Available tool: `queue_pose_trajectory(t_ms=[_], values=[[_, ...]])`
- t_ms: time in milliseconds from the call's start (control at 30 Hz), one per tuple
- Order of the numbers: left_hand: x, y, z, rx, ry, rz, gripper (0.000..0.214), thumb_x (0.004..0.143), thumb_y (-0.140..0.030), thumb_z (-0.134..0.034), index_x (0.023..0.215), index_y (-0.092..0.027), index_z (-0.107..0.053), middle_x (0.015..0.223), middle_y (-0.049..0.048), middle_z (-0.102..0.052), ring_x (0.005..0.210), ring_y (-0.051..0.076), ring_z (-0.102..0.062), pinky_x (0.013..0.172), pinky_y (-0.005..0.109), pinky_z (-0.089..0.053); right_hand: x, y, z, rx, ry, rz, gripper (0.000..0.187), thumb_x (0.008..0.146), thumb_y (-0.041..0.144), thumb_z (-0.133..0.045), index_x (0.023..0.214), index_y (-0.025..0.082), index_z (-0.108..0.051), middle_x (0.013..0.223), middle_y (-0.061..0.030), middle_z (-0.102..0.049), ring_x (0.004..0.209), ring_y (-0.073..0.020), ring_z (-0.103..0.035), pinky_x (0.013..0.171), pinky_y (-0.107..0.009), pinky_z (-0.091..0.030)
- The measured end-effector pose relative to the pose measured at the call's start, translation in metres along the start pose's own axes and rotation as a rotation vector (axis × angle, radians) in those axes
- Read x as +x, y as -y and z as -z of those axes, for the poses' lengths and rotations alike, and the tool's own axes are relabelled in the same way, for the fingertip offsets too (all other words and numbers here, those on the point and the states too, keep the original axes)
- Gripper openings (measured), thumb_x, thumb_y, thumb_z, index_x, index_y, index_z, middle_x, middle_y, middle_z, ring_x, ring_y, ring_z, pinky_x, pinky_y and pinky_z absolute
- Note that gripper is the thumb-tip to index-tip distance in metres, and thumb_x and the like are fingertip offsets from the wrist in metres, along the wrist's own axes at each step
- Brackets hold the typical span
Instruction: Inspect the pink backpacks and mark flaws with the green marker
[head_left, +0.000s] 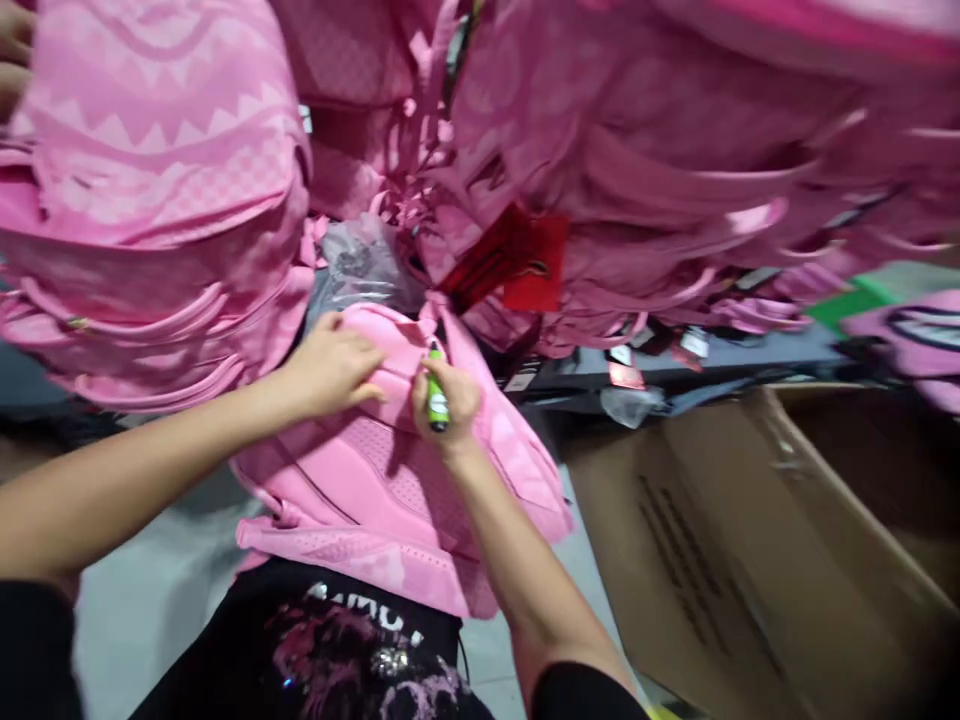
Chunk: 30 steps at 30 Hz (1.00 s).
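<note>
A pink backpack lies tilted against my lap, its padded, perforated back panel facing up. My left hand rests on the upper left of this panel, fingers stretched to the right and thumb apart. In my right hand is a green marker with dark ends, held between thumb and fingers. It sits right over the upper part of the panel, near the strap. Whether its tip touches the fabric I cannot tell. Behind the strap a red tag hangs out.
Another pink backpack stands at the left, with part of a person's hand at its far edge. Several pink backpacks are piled along the back and right. Crumpled clear plastic lies between them. A cardboard box stands open at right.
</note>
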<state>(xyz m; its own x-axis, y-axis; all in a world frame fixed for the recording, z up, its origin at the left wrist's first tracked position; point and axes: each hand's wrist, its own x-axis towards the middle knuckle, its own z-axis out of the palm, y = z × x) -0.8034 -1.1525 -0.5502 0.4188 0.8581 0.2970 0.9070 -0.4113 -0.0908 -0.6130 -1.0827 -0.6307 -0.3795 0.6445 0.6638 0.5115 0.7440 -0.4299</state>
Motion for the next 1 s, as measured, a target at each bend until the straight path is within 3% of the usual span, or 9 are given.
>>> queue_pose_trajectory(t_ms=[133, 300, 400, 500, 567, 700, 800, 900, 1000], values=[[-0.011, 0.027, -0.027, -0.025, -0.027, -0.020, 0.026, 0.097, -0.040, -0.054, 0.093, -0.018, -0.067, 0.088, 0.0066, -0.071, 0.087, 0.026, -0.065, 0.093, 0.052, -0.042, 0.002, -0.030, -0.031, -0.052, -0.050, 0.125, 0.020, 0.094, 0.027, -0.051, 0.104, 0.021, -0.067, 0.073, -0.0058, -0.070, 0.066, -0.0199, -0.064, 0.068, -0.034, -0.048], [0.017, 0.023, -0.016, 0.023, -0.016, 0.128, 0.025, 0.098, -0.023, -0.047, 0.108, -0.017, -0.069, 0.117, 0.0135, -0.069, 0.112, 0.030, -0.060, 0.099, 0.050, -0.037, -0.015, -0.031, -0.029, 0.039, -0.122, 0.160, 0.019, 0.094, 0.020, -0.049, 0.107, 0.021, -0.063, 0.084, -0.0070, -0.071, 0.077, -0.0211, -0.067, 0.072, -0.036, -0.050], [0.049, 0.032, -0.021, -0.030, 0.141, 0.134, 0.061, 0.091, -0.028, -0.062, 0.148, -0.020, -0.044, 0.147, 0.0144, -0.052, 0.132, 0.032, -0.048, 0.106, 0.046, -0.033, -0.022, -0.021, -0.022, 0.155, -0.130, 0.177, 0.025, 0.091, 0.014, -0.052, 0.113, 0.023, -0.059, 0.094, -0.0080, -0.070, 0.088, -0.0228, -0.067, 0.078, -0.039, -0.052], [0.067, 0.043, -0.035, -0.052, 0.409, 0.182, 0.107, 0.079, -0.045, -0.077, 0.160, -0.016, -0.015, 0.140, 0.0179, -0.057, 0.124, 0.035, -0.054, 0.101, 0.044, -0.037, -0.028, -0.006, -0.009, 0.221, -0.054, 0.175, 0.029, 0.088, 0.012, -0.057, 0.114, 0.026, -0.057, 0.093, -0.0063, -0.067, 0.090, -0.0238, -0.066, 0.082, -0.043, -0.052], [0.069, 0.045, -0.043, -0.013, 0.445, 0.216, 0.117, 0.075, -0.053, -0.079, 0.161, -0.014, -0.010, 0.135, 0.0197, -0.059, 0.119, 0.037, -0.056, 0.101, 0.045, -0.036, -0.030, 0.002, -0.001, 0.228, 0.036, 0.174, 0.026, 0.088, 0.017, -0.059, 0.113, 0.025, -0.058, 0.093, -0.0066, -0.065, 0.091, -0.0249, -0.064, 0.084, -0.045, -0.050], [0.062, 0.036, -0.049, 0.023, 0.318, 0.110, 0.119, 0.079, -0.054, -0.074, 0.161, -0.011, 0.000, 0.148, 0.0226, -0.046, 0.131, 0.036, -0.047, 0.112, 0.050, -0.026, -0.032, -0.005, 0.003, 0.279, 0.155, 0.186, 0.029, 0.093, 0.032, -0.056, 0.121, 0.024, -0.058, 0.096, -0.0087, -0.067, 0.092, -0.0272, -0.064, 0.084, -0.046, -0.051], [0.059, 0.025, -0.049, 0.083, 0.270, 0.017, 0.117, 0.081, -0.052, -0.073, 0.161, -0.018, 0.006, 0.159, 0.0249, -0.030, 0.143, 0.039, -0.035, 0.115, 0.058, -0.019, -0.035, -0.017, -0.005, 0.372, 0.093, 0.007, 0.042, 0.095, 0.036, -0.053, 0.134, 0.023, -0.050, 0.107, -0.0108, -0.067, 0.093, -0.0262, -0.067, 0.083, -0.045, -0.055], [0.061, 0.016, -0.051, 0.138, 0.311, 0.030, 0.112, 0.083, -0.045, -0.072, 0.161, -0.025, 0.006, 0.160, 0.0255, -0.027, 0.137, 0.041, -0.042, 0.110, 0.059, -0.027, -0.034, -0.023, -0.007, 0.423, 0.084, -0.136, 0.037, 0.093, 0.029, -0.057, 0.128, 0.023, -0.050, 0.107, -0.0101, -0.067, 0.091, -0.0237, -0.070, 0.080, -0.041, -0.058], [0.064, 0.014, -0.055, 0.131, 0.330, 0.079, 0.094, 0.092, -0.037, -0.061, 0.162, -0.025, 0.002, 0.154, 0.0243, -0.036, 0.124, 0.037, -0.053, 0.100, 0.049, -0.038, -0.020, -0.027, 0.005, 0.388, 0.219, -0.038, 0.025, 0.091, 0.020, -0.060, 0.116, 0.024, -0.059, 0.097, -0.0064, -0.073, 0.085, -0.0212, -0.072, 0.080, -0.038, -0.058]])
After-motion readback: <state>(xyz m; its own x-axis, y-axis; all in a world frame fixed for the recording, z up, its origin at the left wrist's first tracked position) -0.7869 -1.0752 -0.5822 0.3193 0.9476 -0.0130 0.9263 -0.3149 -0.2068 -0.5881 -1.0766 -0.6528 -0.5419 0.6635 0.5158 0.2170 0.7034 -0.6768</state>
